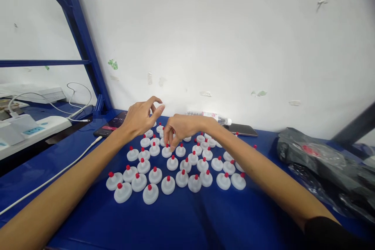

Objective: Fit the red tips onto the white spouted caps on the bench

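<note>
Several white round caps with red tips stand spread over the blue table. My left hand hovers above the back left of the group, thumb and fingers curved and apart, with nothing between them. Reaching in from the right, my right hand points its fingers down at a cap near the back middle. Its thumb and fingertips are close to that cap's red tip; whether they grip it is not clear.
A phone with a lit screen lies behind my left forearm. Against the wall are a clear bottle and a dark phone. A grey plastic bag is at right, a power strip with white cables at left.
</note>
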{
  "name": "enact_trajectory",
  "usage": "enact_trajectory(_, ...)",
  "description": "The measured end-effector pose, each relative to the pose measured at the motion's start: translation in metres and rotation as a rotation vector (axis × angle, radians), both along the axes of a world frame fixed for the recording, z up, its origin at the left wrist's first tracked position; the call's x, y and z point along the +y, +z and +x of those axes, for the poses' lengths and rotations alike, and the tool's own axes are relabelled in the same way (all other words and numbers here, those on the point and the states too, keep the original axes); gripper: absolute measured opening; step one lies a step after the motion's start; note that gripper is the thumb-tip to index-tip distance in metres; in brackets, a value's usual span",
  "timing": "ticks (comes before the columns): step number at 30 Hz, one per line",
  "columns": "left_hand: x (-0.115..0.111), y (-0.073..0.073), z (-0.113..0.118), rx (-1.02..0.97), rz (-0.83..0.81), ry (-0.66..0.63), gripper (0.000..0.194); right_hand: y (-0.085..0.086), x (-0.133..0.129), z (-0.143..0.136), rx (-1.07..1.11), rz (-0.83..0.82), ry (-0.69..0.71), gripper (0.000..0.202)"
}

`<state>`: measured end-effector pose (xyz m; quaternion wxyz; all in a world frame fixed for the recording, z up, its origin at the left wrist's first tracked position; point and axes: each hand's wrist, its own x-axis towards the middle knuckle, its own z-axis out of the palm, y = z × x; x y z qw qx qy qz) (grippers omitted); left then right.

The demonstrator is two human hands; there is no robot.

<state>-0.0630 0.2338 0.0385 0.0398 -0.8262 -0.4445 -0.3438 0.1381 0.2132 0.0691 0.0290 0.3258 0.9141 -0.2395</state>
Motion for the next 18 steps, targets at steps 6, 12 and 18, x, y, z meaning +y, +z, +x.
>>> enact_trajectory(6,0.0,-0.003,0.002,0.015,-0.009,-0.005,0.049,0.022,0.003,0.027,-0.097,0.226,-0.251,0.007)
enact_trajectory(12,0.001,-0.004,0.002,0.034,-0.007,0.0,0.045,0.009,0.003,0.019,-0.469,0.263,-0.528,0.018)
enact_trajectory(18,0.001,-0.003,0.002,0.044,-0.017,0.008,0.044,0.0,0.004,0.011,-0.653,0.102,-0.572,0.021)
